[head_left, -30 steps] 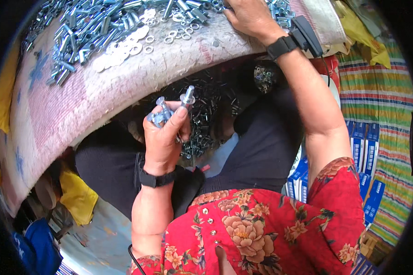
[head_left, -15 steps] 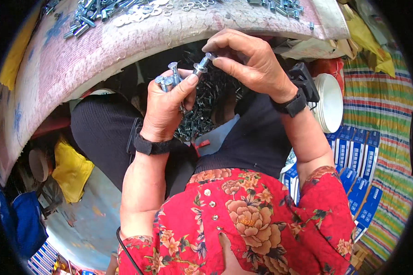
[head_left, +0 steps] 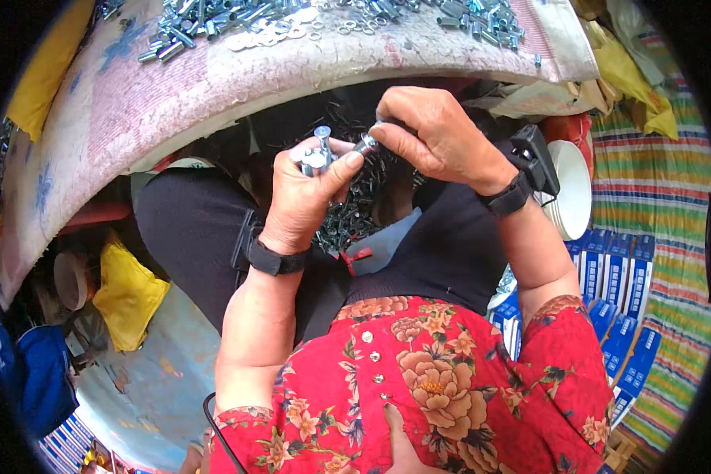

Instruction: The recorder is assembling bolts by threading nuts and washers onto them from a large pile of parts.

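Above the person's lap, by the table's near edge, as seen from where I stand: one left hand (head_left: 300, 197), fingers curled around several silvery bolts (head_left: 317, 160), heads outward, thumb pressed on a short metal piece (head_left: 364, 144). One right hand (head_left: 441, 144), thumb and bent fingers pinching the same piece at its other end; fingertips partly hidden. Item, between the knees and below the hands: a dark heap of metal parts (head_left: 344, 221). Item, on the cloth-covered table (head_left: 205, 91): shiny metal sleeves (head_left: 171, 49), pale flat washers (head_left: 272, 36). At the person's right: a white bucket (head_left: 574, 189), blue-and-white boxes (head_left: 638, 272), a striped sheet (head_left: 648, 186). At the left: yellow cloth (head_left: 129, 292).
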A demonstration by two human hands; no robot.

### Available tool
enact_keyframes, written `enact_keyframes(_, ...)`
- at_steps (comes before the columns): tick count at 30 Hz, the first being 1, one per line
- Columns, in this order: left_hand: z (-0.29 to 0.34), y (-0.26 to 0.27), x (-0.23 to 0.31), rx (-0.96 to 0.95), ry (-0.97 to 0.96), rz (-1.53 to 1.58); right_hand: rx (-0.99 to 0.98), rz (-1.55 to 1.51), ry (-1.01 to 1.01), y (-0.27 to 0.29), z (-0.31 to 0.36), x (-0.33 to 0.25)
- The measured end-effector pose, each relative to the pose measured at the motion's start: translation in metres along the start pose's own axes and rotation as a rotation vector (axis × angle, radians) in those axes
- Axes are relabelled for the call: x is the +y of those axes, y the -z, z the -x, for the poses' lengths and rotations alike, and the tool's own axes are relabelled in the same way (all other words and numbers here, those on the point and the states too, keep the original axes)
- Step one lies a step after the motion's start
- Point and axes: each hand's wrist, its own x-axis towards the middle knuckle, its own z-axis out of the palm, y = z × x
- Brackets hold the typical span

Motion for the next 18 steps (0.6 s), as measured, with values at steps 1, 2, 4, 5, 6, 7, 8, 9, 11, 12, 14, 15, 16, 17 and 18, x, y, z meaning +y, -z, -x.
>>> enact_keyframes(1,0.001,0.000,-0.002,0.005,-0.015,0.003,0.021,0.107,-0.047,-0.002,0.000,-0.002)
enact_keyframes(2,0.002,0.000,-0.002,0.010,-0.024,0.009,0.074,0.095,-0.060,-0.005,-0.002,-0.004)
enact_keyframes(4,0.003,-0.001,0.000,0.013,-0.038,0.015,0.130,0.085,-0.071,-0.012,-0.003,-0.008)
enact_keyframes(5,0.004,-0.001,0.001,0.040,-0.047,0.009,0.143,0.047,-0.142,-0.015,-0.002,-0.009)
enact_keyframes(6,0.003,-0.001,0.001,0.066,-0.055,0.002,0.155,0.009,-0.215,-0.016,-0.001,-0.010)
enact_keyframes(7,0.003,0.000,0.002,0.069,-0.057,0.001,0.156,0.008,-0.212,-0.017,-0.003,-0.009)
enact_keyframes(8,0.002,0.001,0.002,0.072,-0.072,0.004,0.171,0.037,-0.200,-0.017,-0.004,-0.009)
enact_keyframes(9,0.001,0.003,0.002,0.076,-0.086,0.007,0.185,0.067,-0.190,-0.016,-0.005,-0.009)
enact_keyframes(11,0.002,0.003,0.005,0.076,-0.087,-0.006,0.155,-0.047,-0.294,-0.008,-0.009,-0.013)
enact_keyframes(12,0.002,0.004,0.005,0.068,-0.086,-0.002,0.096,-0.108,-0.269,-0.006,-0.010,-0.012)
enact_keyframes(14,0.003,0.004,0.005,0.058,-0.073,0.001,-0.055,-0.161,-0.233,0.002,-0.011,-0.010)
enact_keyframes(15,0.004,0.005,0.005,0.058,-0.063,0.005,-0.060,-0.164,-0.242,0.005,-0.010,-0.011)
enact_keyframes(16,0.002,0.006,0.004,0.016,-0.041,0.043,-0.070,-0.214,-0.158,0.008,-0.011,-0.011)
enact_keyframes(17,0.001,0.007,0.004,-0.025,-0.020,0.082,-0.080,-0.264,-0.073,0.011,-0.011,-0.011)
enact_keyframes(18,0.000,0.007,0.003,-0.054,0.019,0.133,-0.125,-0.298,-0.033,0.016,-0.010,-0.009)
